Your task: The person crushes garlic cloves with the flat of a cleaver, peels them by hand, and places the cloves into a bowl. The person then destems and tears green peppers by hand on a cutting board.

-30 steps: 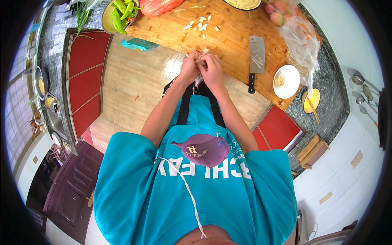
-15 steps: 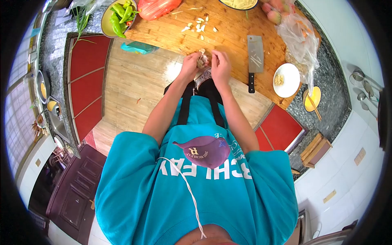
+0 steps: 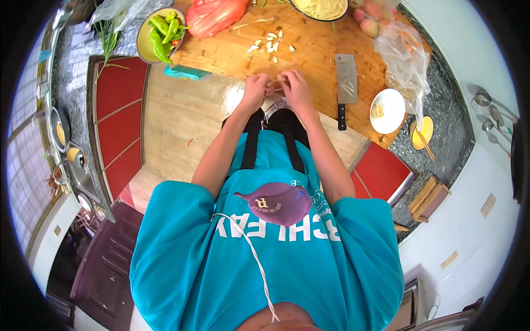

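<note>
Both my hands are close together at the near edge of the wooden tabletop [image 3: 221,52]. My left hand [image 3: 256,91] is closed in a loose fist around garlic, which its fingers mostly hide. Just right of it, my right hand [image 3: 297,91] pinches a small pale garlic clove [image 3: 280,79] between thumb and fingertips. Several garlic cloves [image 3: 270,42] lie scattered on the wood beyond my hands. A cleaver [image 3: 346,80] rests to the right, its black handle toward me and pale shreds on the blade. Beside it, a white bowl [image 3: 387,111] holds some pale pieces.
Green peppers fill a yellow bowl [image 3: 144,47] at far left, near a red plastic bag [image 3: 212,17]. A bowl of pale shreds [image 3: 320,8] stands at the back. Fruit [image 3: 370,25] and a clear bag [image 3: 403,49] are at right, with a yellow bowl [image 3: 422,129] and chopsticks.
The garlic bulb and skins that showed between my hands are now mostly covered by my left fingers. My right hand has turned inward, its fingertips closing on a pale piece.
</note>
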`<state>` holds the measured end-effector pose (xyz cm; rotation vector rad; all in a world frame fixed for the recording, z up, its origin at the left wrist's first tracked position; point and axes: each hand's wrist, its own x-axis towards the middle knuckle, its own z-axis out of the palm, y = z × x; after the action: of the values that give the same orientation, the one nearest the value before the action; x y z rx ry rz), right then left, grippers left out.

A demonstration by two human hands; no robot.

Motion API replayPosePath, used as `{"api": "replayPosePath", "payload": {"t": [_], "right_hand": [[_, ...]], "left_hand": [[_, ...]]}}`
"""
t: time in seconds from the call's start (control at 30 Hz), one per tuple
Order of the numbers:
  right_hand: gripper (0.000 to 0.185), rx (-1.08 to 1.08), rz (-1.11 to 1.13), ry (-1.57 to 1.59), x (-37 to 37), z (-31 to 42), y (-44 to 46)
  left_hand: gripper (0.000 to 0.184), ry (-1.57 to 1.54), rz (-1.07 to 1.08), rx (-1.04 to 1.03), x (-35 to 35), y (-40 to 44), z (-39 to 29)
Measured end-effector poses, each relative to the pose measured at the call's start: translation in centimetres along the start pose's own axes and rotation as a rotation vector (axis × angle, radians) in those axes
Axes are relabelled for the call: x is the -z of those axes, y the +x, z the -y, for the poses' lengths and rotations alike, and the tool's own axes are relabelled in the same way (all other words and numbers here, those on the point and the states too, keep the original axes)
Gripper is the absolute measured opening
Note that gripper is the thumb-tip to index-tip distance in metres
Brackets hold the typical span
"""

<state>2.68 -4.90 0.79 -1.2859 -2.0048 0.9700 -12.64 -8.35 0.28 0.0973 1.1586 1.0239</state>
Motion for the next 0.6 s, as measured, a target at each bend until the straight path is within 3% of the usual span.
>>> {"api": "replayPosePath", "payload": {"t": [0.07,0.13,0.27,0.33,0.43,0.57,0.6], "right_hand": [[0.016,-0.045,-0.089,-0.015,0.1,-0.8,-0.6],[0.016,-0.263,-0.168,0.099,0.7,-0.8,-1.0],[0.018,-0.376,-0.197,0.195,1.0,-0.1,-1.6],[0.019,-0.483,-0.369,0.563,0.8,0.7,-1.9],[0.018,-0.542,-0.468,0.741,1.7,2.0,-2.3],[0.016,-0.476,-0.572,0.676,2.7,2.2,-2.2],[0.017,-0.421,-0.554,0.488,3.2,2.3,-2.5]], "left_hand": [[0.024,-0.105,-0.034,-0.052,0.0,0.3,-1.3],[0.025,-0.061,-0.02,-0.017,0.1,0.6,-2.7],[0.036,-0.06,0.054,0.075,-0.7,1.1,-4.1],[0.041,-0.071,0.096,0.122,-1.0,1.8,-3.8],[0.039,0.25,0.197,-0.004,-2.2,2.6,-2.9],[0.029,0.309,0.204,0.042,-4.5,1.9,-3.3],[0.027,0.377,0.295,0.019,-4.6,1.9,-3.3]]}}
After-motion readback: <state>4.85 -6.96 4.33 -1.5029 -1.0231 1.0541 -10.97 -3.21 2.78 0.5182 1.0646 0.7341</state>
